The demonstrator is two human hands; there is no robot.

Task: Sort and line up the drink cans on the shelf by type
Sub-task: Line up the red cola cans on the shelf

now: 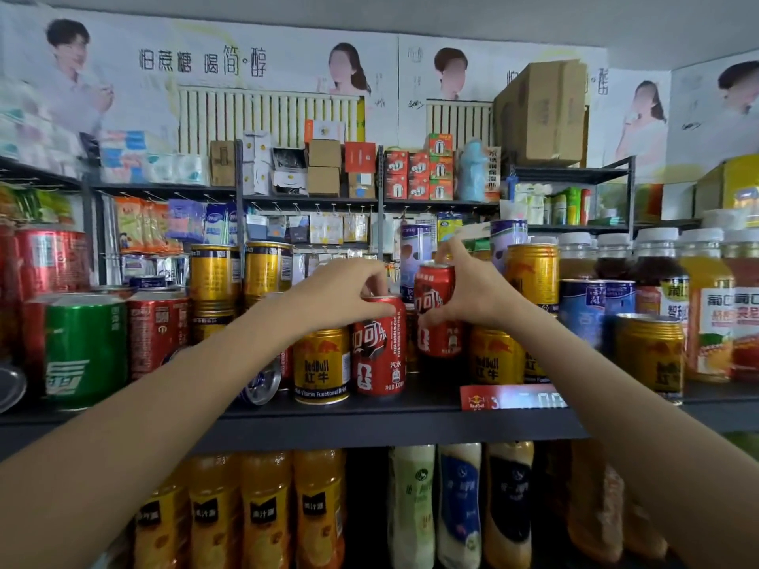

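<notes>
**Two cola cans in hand at the middle of the shelf**

Two hands are at work here, each with one red cola can. The left hand point(345, 293) grips from above the rim of the front cola can point(380, 347), fingers curled over the top; this can stands upright on the shelf point(410, 425), just beside a gold Red Bull can point(321, 365) on its left. The right hand point(472, 289) holds the second cola can point(436, 310) with the thumb low on its side and the fingers at its top. This can sits higher and further back; I cannot tell if it is lifted or stands on another can.

Around them the cans are mixed. More gold Red Bull cans point(491, 357) stand to the right, behind a red price tag point(513, 398) on the shelf edge. To the left a can lies on its side point(261, 384), and further left stand a dark red can point(158, 334) and a green Sprite can point(86, 351).

In my judgement the step in hand is to take the cola cans out from between the Red Bull cans. The next move calls for a free place on the shelf where both colas can stand together, labels to the front, and for care not to knock the neighbours.
</notes>
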